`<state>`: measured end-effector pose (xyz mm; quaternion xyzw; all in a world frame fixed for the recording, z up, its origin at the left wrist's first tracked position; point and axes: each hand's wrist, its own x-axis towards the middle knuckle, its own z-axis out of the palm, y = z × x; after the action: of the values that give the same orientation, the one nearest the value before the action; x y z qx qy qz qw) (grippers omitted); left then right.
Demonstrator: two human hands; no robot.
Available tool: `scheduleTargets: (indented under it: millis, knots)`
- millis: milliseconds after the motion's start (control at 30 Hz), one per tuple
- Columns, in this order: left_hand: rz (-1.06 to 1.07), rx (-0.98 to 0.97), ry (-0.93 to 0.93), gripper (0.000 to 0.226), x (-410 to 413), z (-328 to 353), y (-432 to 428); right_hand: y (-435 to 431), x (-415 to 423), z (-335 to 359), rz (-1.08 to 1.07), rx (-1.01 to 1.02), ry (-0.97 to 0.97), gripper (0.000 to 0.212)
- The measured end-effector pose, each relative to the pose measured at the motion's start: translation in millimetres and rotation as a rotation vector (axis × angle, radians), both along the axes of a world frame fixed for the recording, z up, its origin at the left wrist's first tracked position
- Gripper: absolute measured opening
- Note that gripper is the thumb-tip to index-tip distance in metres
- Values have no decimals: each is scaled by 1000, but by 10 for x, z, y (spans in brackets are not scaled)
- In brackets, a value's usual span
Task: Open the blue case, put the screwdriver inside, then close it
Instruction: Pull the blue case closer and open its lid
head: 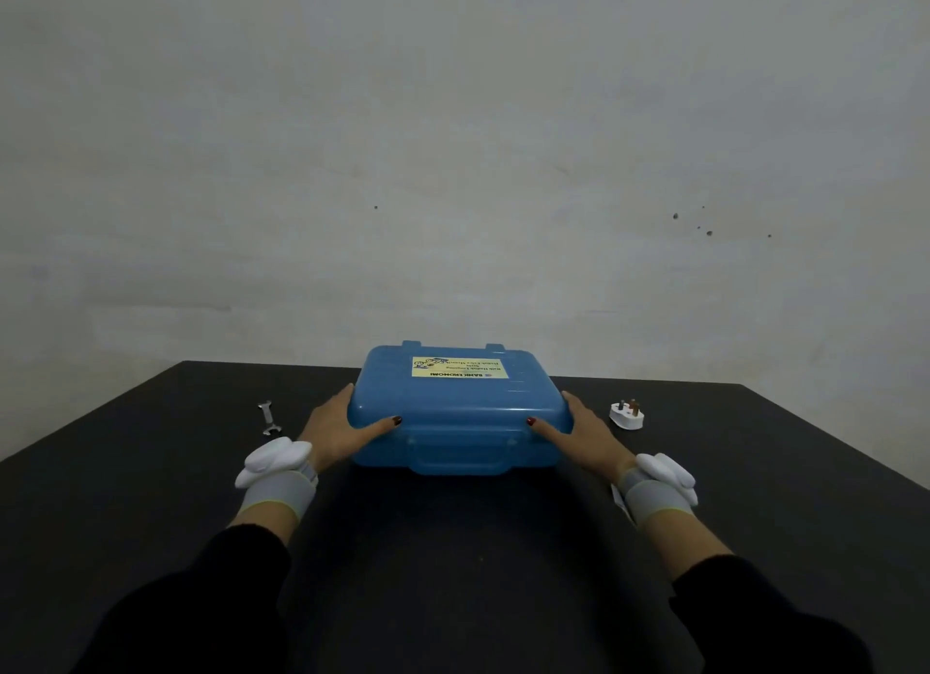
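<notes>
Grey plaster wall (453, 145) fills the upper half of the frame, w/ a few dark specks at right of centre. Below it, a black table (453, 547) takes up the lower half.

Blue case (460, 411) sits at centre of the frame, toward the table's far edge, lid shut, carry handle (460, 454) facing the camera. Yellow label (459, 367) on the lid's far part, text upside down from this view.

Left hand (337, 432) lies flat against the case's left side, fingers spread, thumb on the near left corner of the lid; palm open, pressing rather than clenched. Right hand (586, 429) mirrors it on the right side, thumb on the near right corner, also open & flat against the case. So both hands clasp the case between them. Each wrist has a grey band w/ a white device on it; black sleeves below, at bottom of frame.

Small metal spanner (268, 417) lies on the table left of the left hand, apart from it. White 3-pin plug (627, 414) sits right of the right hand, pins up.

Screwdriver: not visible anywhere.
</notes>
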<state>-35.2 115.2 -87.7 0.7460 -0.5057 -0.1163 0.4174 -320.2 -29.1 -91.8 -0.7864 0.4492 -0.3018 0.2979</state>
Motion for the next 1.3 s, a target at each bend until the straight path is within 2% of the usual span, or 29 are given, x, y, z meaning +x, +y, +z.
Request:
scheduleTargets:
  millis: [367, 600, 700, 900, 1300]
  knots:
    - [-63, -21, 51, 86, 48, -21, -12, 47, -22, 0, 67, -39, -35, 76]
    - [-31, -66, 30, 92, 41, -56, 3, 5, -59, 9, 51, -79, 26, 77]
    - [-52, -77, 47, 88, 41, -54, 3, -7, -108, 44, 86, -59, 69, 76]
    - [-57, -65, -7, 81, 86, -56, -2, 22, -103, 49, 84, -33, 53, 78]
    - [-12, -16, -90, 94, 135, -59, 12, 30, -96, 33, 44, -43, 53, 87]
